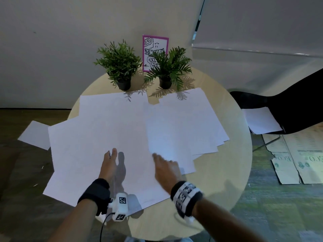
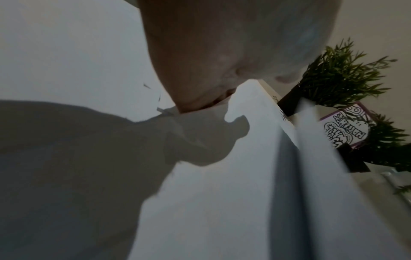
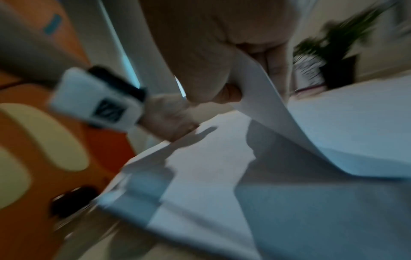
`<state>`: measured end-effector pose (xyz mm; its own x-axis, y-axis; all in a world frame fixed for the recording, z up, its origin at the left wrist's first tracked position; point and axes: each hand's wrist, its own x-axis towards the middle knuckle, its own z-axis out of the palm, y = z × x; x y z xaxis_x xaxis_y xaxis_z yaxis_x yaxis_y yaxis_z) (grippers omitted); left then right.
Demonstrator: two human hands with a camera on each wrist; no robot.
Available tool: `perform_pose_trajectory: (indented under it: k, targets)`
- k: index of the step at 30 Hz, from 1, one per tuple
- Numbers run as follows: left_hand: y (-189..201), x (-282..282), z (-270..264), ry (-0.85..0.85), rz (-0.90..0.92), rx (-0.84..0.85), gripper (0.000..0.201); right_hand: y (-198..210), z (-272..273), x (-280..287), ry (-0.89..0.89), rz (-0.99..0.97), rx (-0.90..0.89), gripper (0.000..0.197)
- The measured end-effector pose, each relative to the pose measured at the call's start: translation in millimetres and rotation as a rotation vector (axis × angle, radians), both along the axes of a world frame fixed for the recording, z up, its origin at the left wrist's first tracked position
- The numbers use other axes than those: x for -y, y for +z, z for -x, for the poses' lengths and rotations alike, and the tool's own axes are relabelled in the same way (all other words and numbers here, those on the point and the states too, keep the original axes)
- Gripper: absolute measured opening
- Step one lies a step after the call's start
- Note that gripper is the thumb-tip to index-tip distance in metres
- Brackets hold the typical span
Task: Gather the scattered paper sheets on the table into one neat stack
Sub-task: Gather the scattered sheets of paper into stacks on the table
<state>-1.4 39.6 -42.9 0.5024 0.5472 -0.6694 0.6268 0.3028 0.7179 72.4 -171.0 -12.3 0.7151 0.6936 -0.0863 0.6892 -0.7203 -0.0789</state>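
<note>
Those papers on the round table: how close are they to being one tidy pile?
Hardly started. Nothing is squared up yet: the papers lie fanned across the table, one corner overhanging its left edge. In hand: the right hand pinches a sheet and lifts its edge, while the left hand rests flat on the big left sheets. Left: gathering and aligning everything.

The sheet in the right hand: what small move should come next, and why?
Probably carry the lifted sheet left and lay it on the sheets under the left hand. The right hand pinches its near corner, already curled off the table, while the left hand lies flat on the larger spread, so that looks like the base of the stack.
</note>
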Motion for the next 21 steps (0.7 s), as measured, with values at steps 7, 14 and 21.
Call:
perform_pose_trajectory:
  k: [7,14,21]
  targets:
    - [-2,1,5,-0.092,-0.025,0.014,0.090,-23,73,-26,0.313,0.111,-0.144,0.030]
    - [-2,11,4,-0.157,-0.170,-0.035,0.089,-7,9,-11,0.021,-0.173,-0.307,0.051]
    - [-5,7,9,-0.252,-0.275,0.110,0.100,-38,-111,11,-0.440,-0.005,-0.184,0.053]
